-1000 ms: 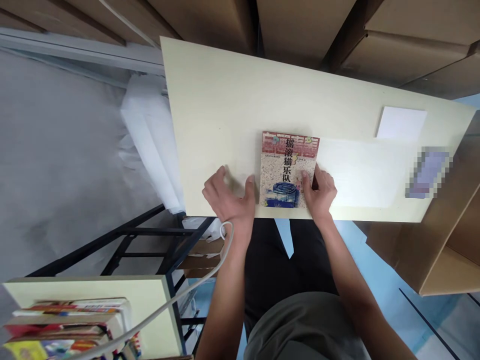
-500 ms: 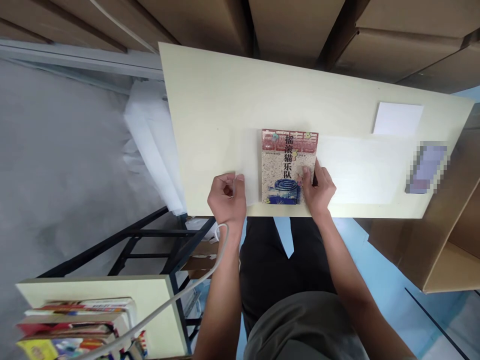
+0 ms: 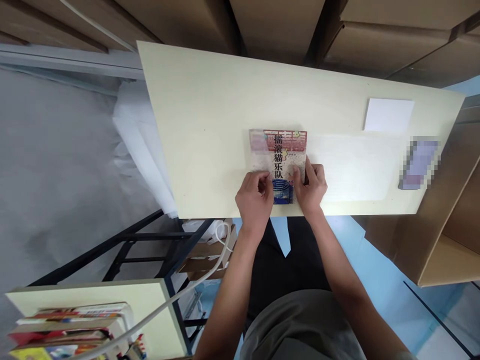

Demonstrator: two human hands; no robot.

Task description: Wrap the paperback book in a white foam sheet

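Observation:
A paperback book [image 3: 282,156] with a red-and-beige cover and large Chinese characters lies near the table's front edge. Beneath it and off to the right spreads a translucent film sheet [image 3: 350,167], whose left flap is folded over the left part of the cover. The flap's edge is pinched between the thumb and fingers of my left hand [image 3: 255,202], above the cover's lower left. My right hand [image 3: 311,190] grips the book's right edge, thumb on the cover and fingers curled at the side.
On the pale table [image 3: 202,95], a white stack [image 3: 388,114] and a pixelated flat object [image 3: 420,162] lie to the right. Cardboard boxes [image 3: 277,25] line the back. Several books [image 3: 75,325] sit on a lower board at left, with a white cable [image 3: 180,292] passing over.
My left hand has moved right, carrying the film flap from beside the book onto its cover. My right hand stays at the book's right edge. The view has shifted slightly.

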